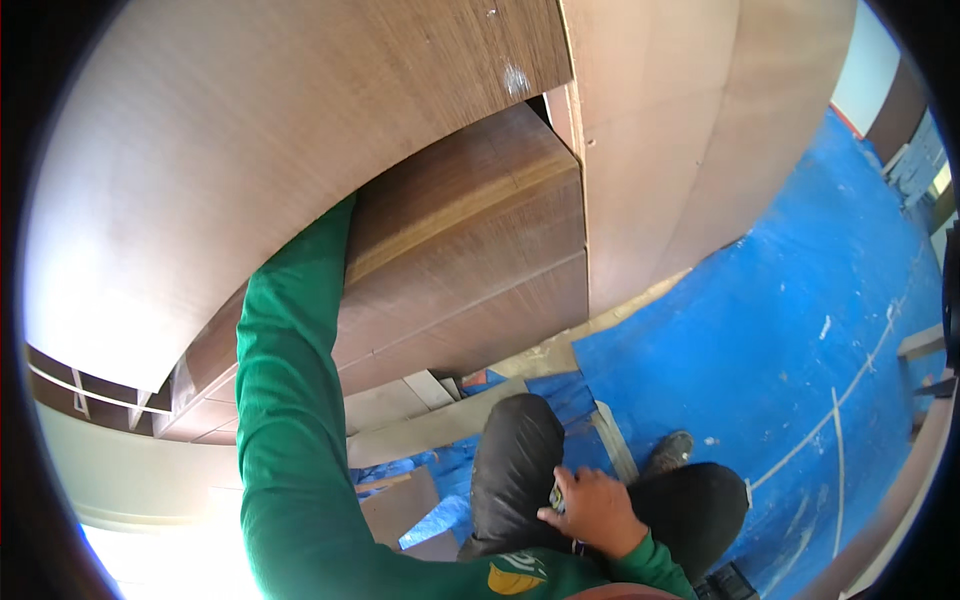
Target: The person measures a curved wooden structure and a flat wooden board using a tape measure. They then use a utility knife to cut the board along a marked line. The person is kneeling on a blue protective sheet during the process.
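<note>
My left arm, in a green sleeve (290, 400), reaches up into the gap between the upper wood-grain panel (350, 90) and the ledge of a brown wooden cabinet (480, 280). The hand at its end is hidden inside that gap. Down by my knees, my right hand (600, 512) is closed, thumb and fingers curled around a small dark and yellowish thing (557, 497), mostly covered. What kind of thing it is I cannot tell. That hand rests close to my thigh (518, 465), away from the cabinet.
A tall pale wood panel (680, 130) stands right of the cabinet. Blue sheeting (760, 350) with pale tape lines covers the floor. Board offcuts (430, 425) lie below the cabinet front. A dark object (728, 582) sits at the lower edge, and wooden pieces (925, 385) stand far right.
</note>
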A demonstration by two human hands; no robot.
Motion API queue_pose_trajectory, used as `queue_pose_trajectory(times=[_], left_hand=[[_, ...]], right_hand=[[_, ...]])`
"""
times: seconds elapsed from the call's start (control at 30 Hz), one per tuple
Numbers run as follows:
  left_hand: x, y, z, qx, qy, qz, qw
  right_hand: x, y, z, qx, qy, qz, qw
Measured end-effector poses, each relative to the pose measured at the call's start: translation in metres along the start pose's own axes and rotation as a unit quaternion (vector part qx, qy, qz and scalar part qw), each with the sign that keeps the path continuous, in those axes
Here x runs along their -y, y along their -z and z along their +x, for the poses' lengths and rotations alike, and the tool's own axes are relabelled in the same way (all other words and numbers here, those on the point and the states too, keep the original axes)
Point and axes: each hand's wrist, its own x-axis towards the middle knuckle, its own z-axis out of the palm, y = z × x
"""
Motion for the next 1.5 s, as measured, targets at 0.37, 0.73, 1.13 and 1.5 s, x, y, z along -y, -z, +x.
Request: queue_pose_trajectory(times=[0.37, 0.73, 1.13, 1.5], left_hand=[[-0.125, -0.002, -0.062, 0.062, -0.147, -0.153, 0.975], [-0.124, -0.003, -0.076, 0.068, -0.147, -0.185, 0.969], [-0.151, 0.0, -0.067, -0.082, 0.0, -0.174, 0.981], [-0.175, 0.016, -0.083, -0.384, -0.037, -0.079, 0.919]], right_hand=[[-0.021, -0.018, 0.007, 0.0, -0.05, -0.071, 0.996], [-0.011, -0.027, 0.018, 0.068, -0.037, -0.069, 0.995], [-0.013, -0.046, 0.024, 0.069, -0.026, -0.077, 0.994], [-0.009, -0.042, 0.021, 0.081, -0.032, -0.069, 0.994]])
